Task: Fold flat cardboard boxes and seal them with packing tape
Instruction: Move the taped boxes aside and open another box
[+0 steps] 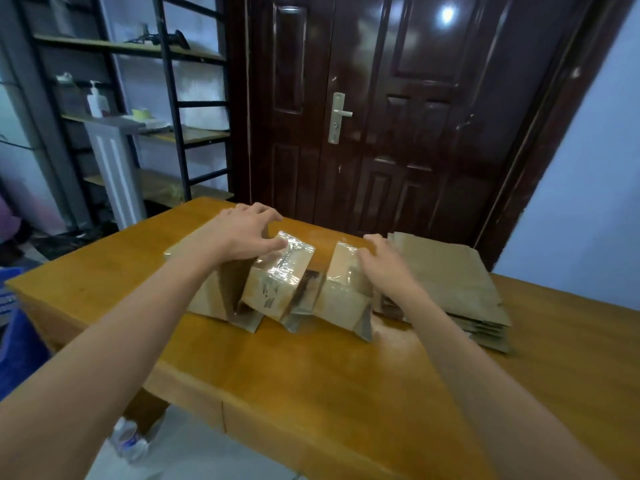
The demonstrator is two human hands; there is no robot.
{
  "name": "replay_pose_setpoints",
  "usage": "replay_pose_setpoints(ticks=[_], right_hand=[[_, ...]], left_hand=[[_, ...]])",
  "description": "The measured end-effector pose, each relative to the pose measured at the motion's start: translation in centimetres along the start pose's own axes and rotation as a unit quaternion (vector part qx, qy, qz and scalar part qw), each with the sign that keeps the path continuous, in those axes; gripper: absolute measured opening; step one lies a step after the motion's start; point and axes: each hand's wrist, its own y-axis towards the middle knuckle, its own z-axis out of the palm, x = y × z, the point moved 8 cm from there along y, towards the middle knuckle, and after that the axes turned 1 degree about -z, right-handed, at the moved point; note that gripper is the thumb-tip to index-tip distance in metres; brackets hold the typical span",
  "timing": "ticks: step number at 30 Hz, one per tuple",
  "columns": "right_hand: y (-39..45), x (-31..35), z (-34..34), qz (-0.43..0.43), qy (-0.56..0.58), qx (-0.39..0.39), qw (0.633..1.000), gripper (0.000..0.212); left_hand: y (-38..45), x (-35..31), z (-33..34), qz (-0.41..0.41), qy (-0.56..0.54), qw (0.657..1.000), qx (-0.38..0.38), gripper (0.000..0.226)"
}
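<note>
Fingers of the left hand (247, 233) are spread and gently curved over the top far end of one taped box (277, 278), thumb along its glossy tape, as if steadying or gathering it rather than pinching it; the right hand (382, 263) lies with its fingers nearly straight against the right side of a second taped box (341, 289), pressing or nudging it, with nothing enclosed in the palm. Both boxes stand near the middle of the wooden table (311, 375), a narrow dark gap between them, their tops already sealed with clear tape that catches the light. More brown cardboard sits under and behind the left wrist, though how many boxes are there is hard to tell. Just beside the right hand lies a stack of flat cardboard (460, 289), unfolded and kept within easy reach, which suggests it is the supply for the coming boxes. My reading is that the hands are bracketing the finished boxes from both sides to push them together or shift them out of the way, clearing room to fold the next flat. No tape roll is visible on the table. Behind stand a dark door (398, 116) and a metal shelf (138, 98)
</note>
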Motion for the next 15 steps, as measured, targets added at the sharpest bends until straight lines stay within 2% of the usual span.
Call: replay_pose_setpoints(ticks=[3,8,10,15], right_hand=[[1.2,-4.1,-2.6,0.007,-0.096,0.006,0.995,0.060],[0.1,-11.1,-2.9,0.028,-0.269,0.128,0.954,0.090],[-0.7,-12.6,-2.5,0.006,-0.309,0.143,0.940,0.096],[-2.2,-12.1,-4.5,-0.109,-0.349,0.066,0.928,0.062]], left_hand=[[1.5,-4.3,-0.4,0.036,0.004,0.999,-0.014,0.074],[3.0,-13.3,1.5,0.117,-0.003,0.993,0.010,0.071],[3.3,-16.2,2.6,0.140,-0.001,0.990,0.021,0.071],[3.2,-21.4,3.7,0.180,0.002,0.983,0.021,0.066]])
